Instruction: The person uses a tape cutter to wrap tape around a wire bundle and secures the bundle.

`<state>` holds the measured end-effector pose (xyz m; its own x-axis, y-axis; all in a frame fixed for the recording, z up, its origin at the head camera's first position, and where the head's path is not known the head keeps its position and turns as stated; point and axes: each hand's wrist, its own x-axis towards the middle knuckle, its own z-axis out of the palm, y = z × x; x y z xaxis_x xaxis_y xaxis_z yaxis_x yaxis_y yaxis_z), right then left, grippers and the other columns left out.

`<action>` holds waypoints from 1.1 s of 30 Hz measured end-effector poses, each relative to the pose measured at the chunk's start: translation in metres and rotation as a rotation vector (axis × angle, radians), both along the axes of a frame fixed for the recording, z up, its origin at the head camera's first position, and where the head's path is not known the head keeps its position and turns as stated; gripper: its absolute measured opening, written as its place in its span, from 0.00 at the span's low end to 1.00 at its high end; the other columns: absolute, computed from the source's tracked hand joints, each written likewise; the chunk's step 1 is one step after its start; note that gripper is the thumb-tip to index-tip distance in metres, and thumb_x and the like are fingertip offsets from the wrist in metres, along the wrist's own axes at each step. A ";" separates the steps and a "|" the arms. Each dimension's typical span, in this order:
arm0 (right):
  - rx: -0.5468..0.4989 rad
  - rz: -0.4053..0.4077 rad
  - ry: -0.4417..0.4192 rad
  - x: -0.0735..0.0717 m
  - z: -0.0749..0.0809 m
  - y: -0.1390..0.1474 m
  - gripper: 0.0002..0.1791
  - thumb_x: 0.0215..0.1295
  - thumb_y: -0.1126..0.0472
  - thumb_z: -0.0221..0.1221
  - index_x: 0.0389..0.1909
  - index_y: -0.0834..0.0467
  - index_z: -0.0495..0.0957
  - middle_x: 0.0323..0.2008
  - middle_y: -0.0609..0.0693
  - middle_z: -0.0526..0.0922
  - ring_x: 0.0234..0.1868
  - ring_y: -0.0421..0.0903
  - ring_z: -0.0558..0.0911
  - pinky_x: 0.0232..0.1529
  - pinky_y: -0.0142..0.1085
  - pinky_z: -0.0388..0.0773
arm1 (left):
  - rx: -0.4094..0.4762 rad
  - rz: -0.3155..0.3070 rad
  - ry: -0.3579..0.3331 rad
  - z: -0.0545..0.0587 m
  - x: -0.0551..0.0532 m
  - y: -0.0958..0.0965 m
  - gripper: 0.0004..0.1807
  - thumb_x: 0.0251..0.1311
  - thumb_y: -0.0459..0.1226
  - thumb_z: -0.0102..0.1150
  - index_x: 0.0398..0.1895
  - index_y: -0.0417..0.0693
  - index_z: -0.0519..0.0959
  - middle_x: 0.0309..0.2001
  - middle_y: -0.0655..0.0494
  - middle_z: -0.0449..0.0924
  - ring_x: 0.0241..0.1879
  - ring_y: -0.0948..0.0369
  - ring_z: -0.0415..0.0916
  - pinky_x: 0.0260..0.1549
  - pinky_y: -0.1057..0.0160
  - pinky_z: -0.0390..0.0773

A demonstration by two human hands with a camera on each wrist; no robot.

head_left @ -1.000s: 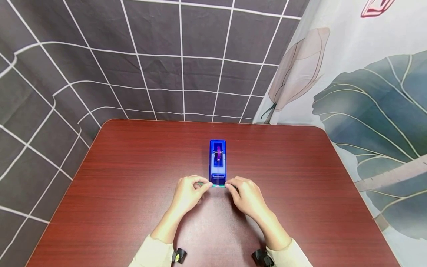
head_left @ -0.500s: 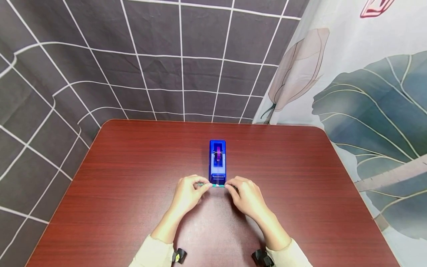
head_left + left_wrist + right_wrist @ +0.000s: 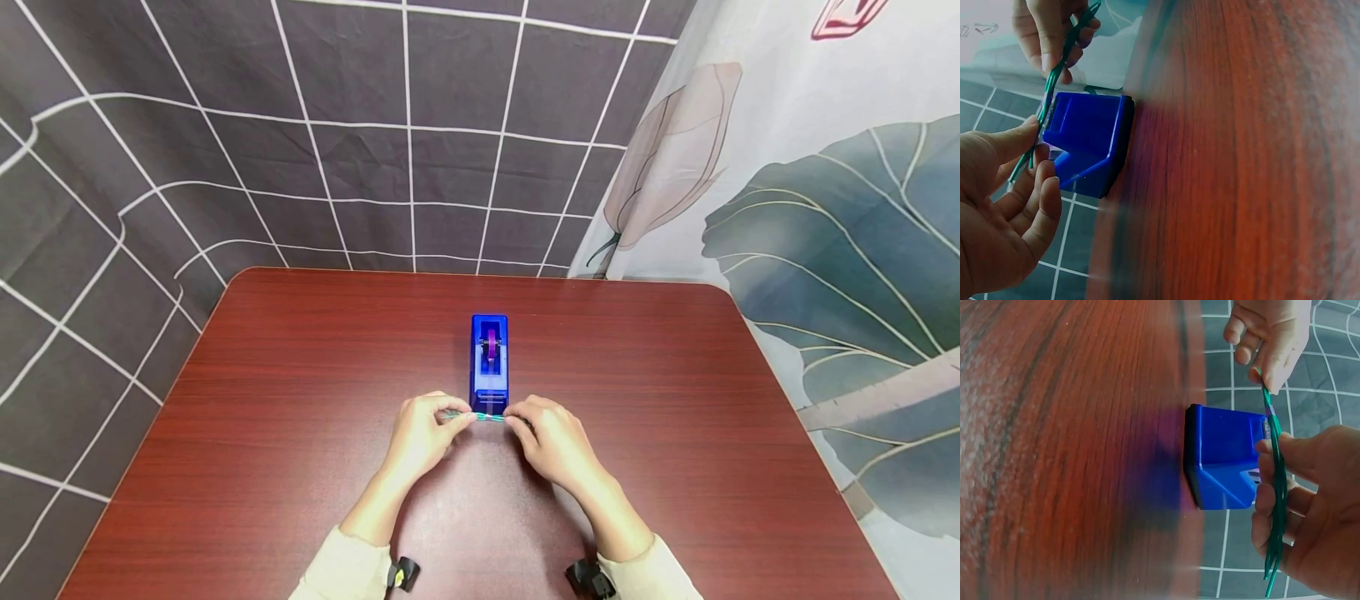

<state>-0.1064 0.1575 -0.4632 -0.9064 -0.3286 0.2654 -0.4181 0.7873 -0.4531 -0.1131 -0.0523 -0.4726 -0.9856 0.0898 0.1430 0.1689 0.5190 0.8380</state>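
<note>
A blue tape dispenser [image 3: 489, 387] stands upright on the table, with a purple roll of tape [image 3: 491, 343] in it. Across its near end runs a bundle of thin green strands [image 3: 491, 417], held level between both hands. My left hand [image 3: 422, 437] pinches the left end between thumb and fingertips. The right hand [image 3: 558, 442] pinches it on the other side, thumb towards me. In the right wrist view the strands [image 3: 1278, 500] spread loosely along the right fingers, with a small purplish band [image 3: 1270, 410] near the middle. The left wrist view shows the bundle [image 3: 1051, 80] close against the dispenser's front edge.
The dark red wooden table [image 3: 315, 342] extends around both hands. A grey curtain with a white grid [image 3: 360, 167] hangs behind and to the left. On the right hangs a white curtain [image 3: 787, 83] with leaf patterns.
The right fingertips have shifted very slightly to the left, towards the left hand. The left hand's pinch and the dispenser's position look unchanged.
</note>
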 end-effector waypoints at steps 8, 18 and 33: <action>0.025 0.044 0.009 -0.001 0.000 0.001 0.03 0.66 0.66 0.65 0.36 0.57 0.86 0.29 0.45 0.80 0.34 0.45 0.80 0.37 0.45 0.79 | -0.044 -0.040 -0.009 -0.003 -0.001 0.001 0.05 0.60 0.40 0.72 0.36 0.49 0.88 0.28 0.63 0.81 0.21 0.70 0.70 0.23 0.67 0.72; 0.020 0.038 -0.025 0.000 0.002 0.001 0.04 0.67 0.66 0.63 0.35 0.55 0.86 0.30 0.43 0.81 0.33 0.43 0.83 0.38 0.45 0.81 | -0.067 -0.087 -0.029 -0.004 -0.001 0.000 0.04 0.62 0.40 0.69 0.34 0.50 0.89 0.22 0.68 0.72 0.20 0.70 0.69 0.23 0.67 0.71; 0.005 0.039 -0.057 -0.001 0.002 0.002 0.04 0.67 0.65 0.64 0.37 0.55 0.87 0.32 0.43 0.84 0.34 0.43 0.84 0.39 0.45 0.81 | -0.015 -0.092 -0.009 -0.007 -0.001 -0.002 0.03 0.60 0.37 0.71 0.34 0.48 0.89 0.25 0.67 0.77 0.22 0.69 0.72 0.23 0.68 0.73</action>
<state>-0.1077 0.1599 -0.4615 -0.9066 -0.3647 0.2122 -0.4218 0.7732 -0.4735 -0.1145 -0.0546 -0.4795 -0.9744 0.1818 0.1323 0.2089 0.5141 0.8319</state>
